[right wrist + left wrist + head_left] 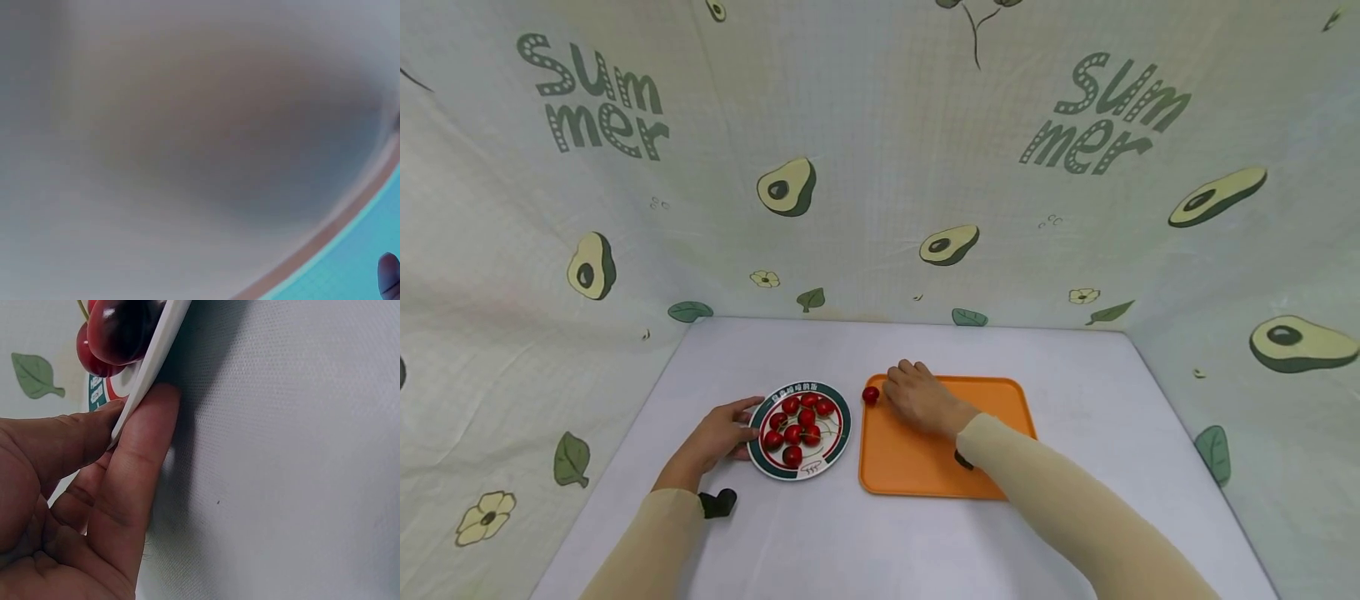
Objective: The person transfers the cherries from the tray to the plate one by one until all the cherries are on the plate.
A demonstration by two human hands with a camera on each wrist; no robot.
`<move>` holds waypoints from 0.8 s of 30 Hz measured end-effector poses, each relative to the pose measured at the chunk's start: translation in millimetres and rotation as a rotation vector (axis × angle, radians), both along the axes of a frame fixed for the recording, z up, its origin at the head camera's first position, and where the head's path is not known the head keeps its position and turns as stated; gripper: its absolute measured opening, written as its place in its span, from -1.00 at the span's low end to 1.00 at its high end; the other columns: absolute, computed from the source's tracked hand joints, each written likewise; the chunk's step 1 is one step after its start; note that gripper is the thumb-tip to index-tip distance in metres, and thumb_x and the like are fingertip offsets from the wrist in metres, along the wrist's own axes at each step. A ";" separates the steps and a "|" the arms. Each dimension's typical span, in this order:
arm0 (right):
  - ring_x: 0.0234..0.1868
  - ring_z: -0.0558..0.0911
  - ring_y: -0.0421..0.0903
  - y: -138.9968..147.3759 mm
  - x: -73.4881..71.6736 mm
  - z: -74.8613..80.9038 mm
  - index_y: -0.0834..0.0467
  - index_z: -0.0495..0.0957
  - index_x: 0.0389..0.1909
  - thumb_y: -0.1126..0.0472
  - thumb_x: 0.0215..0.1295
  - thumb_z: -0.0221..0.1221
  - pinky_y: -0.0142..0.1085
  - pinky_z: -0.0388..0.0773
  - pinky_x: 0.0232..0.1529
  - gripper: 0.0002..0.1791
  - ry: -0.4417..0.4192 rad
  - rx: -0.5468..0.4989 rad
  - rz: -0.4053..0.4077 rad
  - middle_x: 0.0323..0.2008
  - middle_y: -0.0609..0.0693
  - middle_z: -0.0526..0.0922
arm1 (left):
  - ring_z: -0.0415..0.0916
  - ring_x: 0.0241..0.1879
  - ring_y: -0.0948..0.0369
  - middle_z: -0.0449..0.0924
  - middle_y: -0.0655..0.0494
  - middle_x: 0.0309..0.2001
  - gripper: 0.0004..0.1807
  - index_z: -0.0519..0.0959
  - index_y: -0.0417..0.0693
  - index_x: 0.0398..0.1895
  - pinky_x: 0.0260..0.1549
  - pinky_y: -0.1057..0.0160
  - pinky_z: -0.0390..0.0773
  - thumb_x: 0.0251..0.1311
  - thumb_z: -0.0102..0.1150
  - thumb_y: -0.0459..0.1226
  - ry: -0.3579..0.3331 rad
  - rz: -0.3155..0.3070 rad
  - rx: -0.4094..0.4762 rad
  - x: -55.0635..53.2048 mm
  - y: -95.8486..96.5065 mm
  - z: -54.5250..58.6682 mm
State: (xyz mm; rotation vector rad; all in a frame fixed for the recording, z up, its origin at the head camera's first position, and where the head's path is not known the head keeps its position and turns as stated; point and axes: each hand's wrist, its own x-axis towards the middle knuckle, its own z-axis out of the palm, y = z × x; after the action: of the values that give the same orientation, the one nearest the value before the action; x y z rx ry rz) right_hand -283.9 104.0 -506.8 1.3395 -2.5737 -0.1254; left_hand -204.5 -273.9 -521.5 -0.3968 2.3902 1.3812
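Observation:
A round white plate with a dark green rim holds several red cherries, some with green stems. My left hand grips its left edge. In the left wrist view the thumb lies on top of the rim and a finger is underneath; the plate looks tilted there. My right hand is bent over the back left part of an orange tray. A single cherry shows just left of its fingers, at the tray's corner. Whether these fingers hold its stem is hidden.
A white-covered table bears the plate and tray side by side, with a narrow gap between them. Cloth printed with avocados hangs behind and at both sides. In the right wrist view, blurred pale material blocks most of the picture.

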 end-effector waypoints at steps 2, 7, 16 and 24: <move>-0.16 0.41 -0.04 -0.6 1.3 3.2 0.12 0.62 -0.16 0.11 0.56 0.18 -0.25 0.44 -0.11 -0.84 0.027 -0.006 -0.005 -0.22 -0.02 0.53 | 0.63 -0.23 0.11 0.37 -0.38 0.33 -0.25 0.28 -0.02 0.62 -0.29 0.20 0.77 0.38 0.23 -0.44 0.002 -0.004 0.002 0.6 0.4 0.4; -0.17 0.43 -0.05 -1.5 4.1 12.4 0.12 0.61 -0.15 0.09 0.54 0.21 -0.27 0.44 -0.11 -0.83 0.096 -0.017 0.020 -0.24 -0.03 0.52 | 0.62 -0.23 0.11 0.38 -0.38 0.32 -0.25 0.29 -0.04 0.62 -0.30 0.19 0.77 0.38 0.24 -0.44 0.011 -0.008 -0.002 1.5 0.6 1.3; -0.20 0.41 -0.05 -4.3 8.0 22.2 0.13 0.56 -0.19 0.09 0.51 0.23 -0.27 0.40 -0.13 -0.83 0.148 -0.062 0.080 -0.27 -0.03 0.48 | 0.62 -0.24 0.12 0.37 -0.37 0.33 -0.25 0.27 -0.03 0.63 -0.29 0.20 0.76 0.40 0.22 -0.44 0.003 -0.006 -0.008 2.4 0.3 1.6; -0.14 0.43 -0.05 -13.0 17.4 31.3 0.11 0.60 -0.11 0.06 0.59 0.14 -0.28 0.41 -0.09 -0.80 0.124 0.028 0.097 -0.22 -0.05 0.54 | 0.61 -0.24 0.12 0.37 -0.37 0.31 -0.25 0.27 -0.05 0.62 -0.30 0.21 0.75 0.40 0.23 -0.44 0.011 -0.020 -0.003 2.4 0.6 3.7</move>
State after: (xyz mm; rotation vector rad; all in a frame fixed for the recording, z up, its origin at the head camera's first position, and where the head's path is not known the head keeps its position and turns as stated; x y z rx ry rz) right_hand -266.4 91.1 -475.4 1.4173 -2.4089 -0.2199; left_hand -202.2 -273.3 -517.8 -0.3666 2.3988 1.3745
